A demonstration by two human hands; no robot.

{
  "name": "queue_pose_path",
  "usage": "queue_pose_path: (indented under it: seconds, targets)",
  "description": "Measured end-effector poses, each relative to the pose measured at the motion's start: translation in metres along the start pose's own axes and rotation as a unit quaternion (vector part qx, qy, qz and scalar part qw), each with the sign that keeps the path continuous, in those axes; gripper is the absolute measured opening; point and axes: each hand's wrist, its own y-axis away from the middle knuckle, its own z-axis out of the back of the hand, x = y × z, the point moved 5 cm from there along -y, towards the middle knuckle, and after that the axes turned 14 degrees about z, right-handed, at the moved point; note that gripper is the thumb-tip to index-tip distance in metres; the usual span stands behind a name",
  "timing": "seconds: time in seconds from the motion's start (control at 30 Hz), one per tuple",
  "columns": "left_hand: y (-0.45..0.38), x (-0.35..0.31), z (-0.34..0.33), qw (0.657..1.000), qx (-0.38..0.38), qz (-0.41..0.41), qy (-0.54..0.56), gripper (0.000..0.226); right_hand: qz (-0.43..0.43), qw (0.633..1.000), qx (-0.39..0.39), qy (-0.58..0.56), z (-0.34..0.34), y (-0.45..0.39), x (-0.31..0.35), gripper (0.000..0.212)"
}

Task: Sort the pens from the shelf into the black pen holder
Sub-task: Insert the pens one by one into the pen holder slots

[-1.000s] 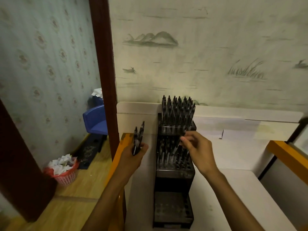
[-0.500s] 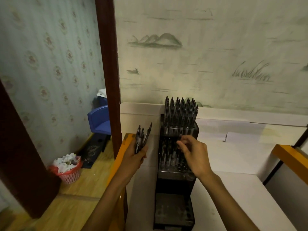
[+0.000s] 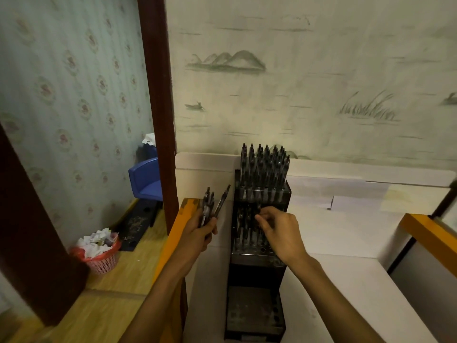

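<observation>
A black tiered pen holder (image 3: 257,271) stands on a white shelf (image 3: 358,280) against the wall. Its top tier is packed with dark pens (image 3: 264,167), its middle tier holds several more, and its lowest tier (image 3: 254,310) looks empty. My left hand (image 3: 197,233) grips a bunch of several dark pens (image 3: 212,204) upright, just left of the holder. My right hand (image 3: 279,231) is over the middle tier and pinches the top of one pen (image 3: 258,214) standing there.
A brown door frame (image 3: 158,107) rises left of the shelf. Beyond it are a blue plastic chair (image 3: 146,179) and a pink basket of crumpled paper (image 3: 99,251) on the wooden floor. An orange rail (image 3: 427,233) runs at the right.
My right hand has dropped from the front of the top tier to the middle tier, its fingers now pinched on a pen top. In my left hand the bunch has fanned out slightly.
</observation>
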Motion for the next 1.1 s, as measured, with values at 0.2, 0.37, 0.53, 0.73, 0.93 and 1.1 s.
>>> queue_pose_path:
  seconds: [0.2,0.37,0.53,0.73,0.93,1.1]
  targets:
    - [-0.003,0.003,0.002,1.000,0.001,-0.008,-0.003,0.007,-0.019,0.999,0.034,0.017,-0.013,0.016,-0.007,0.019]
    - [-0.004,0.002,0.000,1.000,0.007,-0.022,-0.015,0.007,-0.031,0.998,0.044,0.017,-0.010,0.013,-0.006,0.014]
    - [-0.004,0.004,0.000,1.000,0.000,-0.004,-0.006,0.005,-0.026,0.998,0.045,0.030,0.002,0.011,0.006,0.035]
    - [-0.001,0.000,-0.003,0.999,0.026,-0.014,-0.025,0.015,-0.037,0.975,0.013,-0.220,0.004,-0.008,0.041,0.015]
    - [-0.003,0.003,-0.004,0.997,0.040,-0.022,-0.067,0.008,-0.062,0.955,0.014,-0.288,-0.006,-0.011,0.046,0.014]
    - [-0.002,0.003,-0.004,0.995,0.037,-0.024,-0.092,0.021,-0.088,0.926,-0.034,-0.364,-0.006,-0.013,0.045,0.014]
